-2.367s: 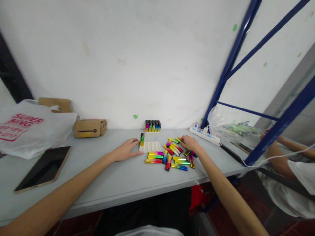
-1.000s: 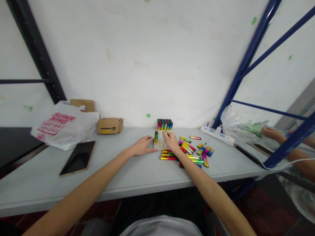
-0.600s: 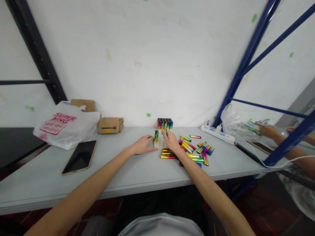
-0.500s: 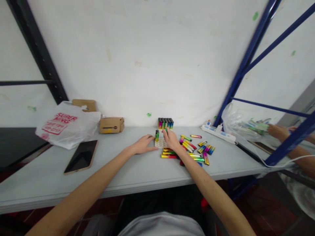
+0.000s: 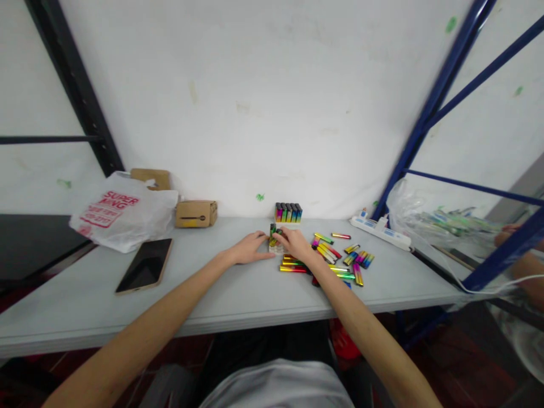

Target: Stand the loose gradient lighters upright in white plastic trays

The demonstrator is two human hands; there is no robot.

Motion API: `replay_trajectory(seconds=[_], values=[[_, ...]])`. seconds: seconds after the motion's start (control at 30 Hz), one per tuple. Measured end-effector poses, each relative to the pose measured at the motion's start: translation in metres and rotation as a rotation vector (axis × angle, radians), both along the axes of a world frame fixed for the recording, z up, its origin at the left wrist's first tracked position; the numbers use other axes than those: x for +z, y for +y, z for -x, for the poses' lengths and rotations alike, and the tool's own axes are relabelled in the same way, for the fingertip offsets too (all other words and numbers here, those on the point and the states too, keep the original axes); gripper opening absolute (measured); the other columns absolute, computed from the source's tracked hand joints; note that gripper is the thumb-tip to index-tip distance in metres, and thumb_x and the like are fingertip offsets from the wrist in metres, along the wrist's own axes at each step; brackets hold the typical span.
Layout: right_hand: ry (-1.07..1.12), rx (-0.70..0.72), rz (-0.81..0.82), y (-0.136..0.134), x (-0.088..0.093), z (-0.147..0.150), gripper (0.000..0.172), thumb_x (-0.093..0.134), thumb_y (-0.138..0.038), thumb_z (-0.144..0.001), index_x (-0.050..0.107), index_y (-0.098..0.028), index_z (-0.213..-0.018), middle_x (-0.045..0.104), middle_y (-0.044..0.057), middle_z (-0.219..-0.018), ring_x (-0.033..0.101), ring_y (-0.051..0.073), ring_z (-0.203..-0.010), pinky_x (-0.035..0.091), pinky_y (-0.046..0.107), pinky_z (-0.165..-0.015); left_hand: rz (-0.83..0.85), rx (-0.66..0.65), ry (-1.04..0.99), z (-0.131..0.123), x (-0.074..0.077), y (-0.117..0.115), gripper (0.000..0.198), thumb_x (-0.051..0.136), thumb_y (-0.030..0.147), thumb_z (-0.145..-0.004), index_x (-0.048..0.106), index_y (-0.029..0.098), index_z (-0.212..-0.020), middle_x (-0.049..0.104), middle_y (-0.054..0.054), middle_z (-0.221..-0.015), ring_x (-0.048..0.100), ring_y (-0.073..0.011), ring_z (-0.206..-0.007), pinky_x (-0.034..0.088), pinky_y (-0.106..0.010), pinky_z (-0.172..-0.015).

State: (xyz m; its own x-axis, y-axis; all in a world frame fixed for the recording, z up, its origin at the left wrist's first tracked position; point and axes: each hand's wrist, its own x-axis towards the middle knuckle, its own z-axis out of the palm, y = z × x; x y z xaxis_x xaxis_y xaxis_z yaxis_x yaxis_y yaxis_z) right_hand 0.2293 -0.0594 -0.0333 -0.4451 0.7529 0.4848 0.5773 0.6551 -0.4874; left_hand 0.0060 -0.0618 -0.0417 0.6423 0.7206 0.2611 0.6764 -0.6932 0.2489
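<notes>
A whitish tray with small sockets (image 5: 277, 250) lies on the table between my hands. One shiny green-gold lighter (image 5: 272, 231) stands upright at its left end. My right hand (image 5: 294, 242) pinches another lighter (image 5: 278, 232), tilted, over the tray close to the standing one; my fingers hide part of it. To the left of the tray, my left hand (image 5: 249, 249) rests with thumb and fingers apart, touching or nearly touching its edge. Several loose metallic-coloured lighters (image 5: 327, 252) lie beside and under my right forearm. Behind, a block of upright lighters (image 5: 289, 212) stands near the wall.
On the left are a phone (image 5: 144, 266), a white plastic bag (image 5: 123, 212) and a small cardboard box (image 5: 196, 214). A white power strip (image 5: 381, 233) lies at the right by the blue rack post (image 5: 419, 136). Beyond it, another person's arm (image 5: 521, 260) shows near clear plastic.
My right hand has brought its lighter left and down, from above the tray's right part to beside the standing lighter. My left hand stays at the tray. The view has shifted slightly.
</notes>
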Motion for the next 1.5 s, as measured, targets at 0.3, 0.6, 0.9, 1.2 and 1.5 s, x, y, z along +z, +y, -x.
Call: replay_trajectory(seconds=[0.3, 0.6, 0.9, 1.2, 1.5], values=[[-0.215, -0.074, -0.018, -0.001, 0.004, 0.000, 0.028, 0.049, -0.043, -0.104, 0.061, -0.019, -0.099, 0.071, 0.007, -0.079, 0.066, 0.020, -0.075, 0.041, 0.027, -0.069, -0.012, 0.003, -0.008, 0.000, -0.001, 0.000, 0.072, 0.053, 0.072, -0.089, 0.055, 0.017, -0.137, 0.058, -0.017, -0.134, 0.057, -0.0314, -0.122, 0.041, -0.041, -0.107], [-0.277, -0.080, -0.048, -0.008, 0.010, -0.006, 0.039, 0.055, -0.054, -0.098, 0.070, -0.018, -0.091, 0.071, 0.007, -0.078, 0.062, 0.019, -0.071, 0.040, 0.027, -0.069, 0.009, 0.007, -0.035, 0.002, -0.001, 0.002, 0.073, 0.052, 0.076, -0.086, 0.059, 0.018, -0.131, 0.058, -0.016, -0.138, 0.055, -0.0330, -0.125, 0.041, -0.041, -0.108], [0.016, -0.093, 0.101, -0.027, 0.045, -0.108, 0.034, 0.063, -0.051, -0.090, 0.074, -0.019, -0.094, 0.073, 0.005, -0.078, 0.064, 0.020, -0.070, 0.047, 0.030, -0.069, 0.014, 0.023, -0.051, 0.002, -0.003, 0.005, 0.075, 0.053, 0.076, -0.085, 0.059, 0.017, -0.131, 0.058, -0.018, -0.140, 0.056, -0.0342, -0.125, 0.041, -0.043, -0.108], [-0.258, -0.105, 0.169, -0.115, 0.041, -0.190, 0.029, 0.064, -0.047, -0.091, 0.075, -0.024, -0.104, 0.072, 0.010, -0.105, 0.066, 0.024, -0.095, 0.052, 0.036, -0.088, 0.024, 0.031, -0.027, 0.002, -0.006, 0.008, 0.078, 0.052, 0.078, -0.085, 0.058, 0.018, -0.134, 0.056, -0.017, -0.142, 0.054, -0.0339, -0.128, 0.039, -0.041, -0.110], [-0.417, -0.207, 0.065, -0.117, 0.003, -0.180, 0.020, 0.058, -0.031, -0.095, 0.070, -0.023, -0.109, 0.067, 0.012, -0.112, 0.063, 0.026, -0.106, 0.049, 0.040, -0.096, 0.042, 0.043, 0.014, 0.001, -0.002, 0.004, 0.086, 0.048, 0.079, -0.086, 0.055, 0.011, -0.138, 0.052, -0.021, -0.144, 0.052, -0.0349, -0.130, 0.038, -0.041, -0.113]])
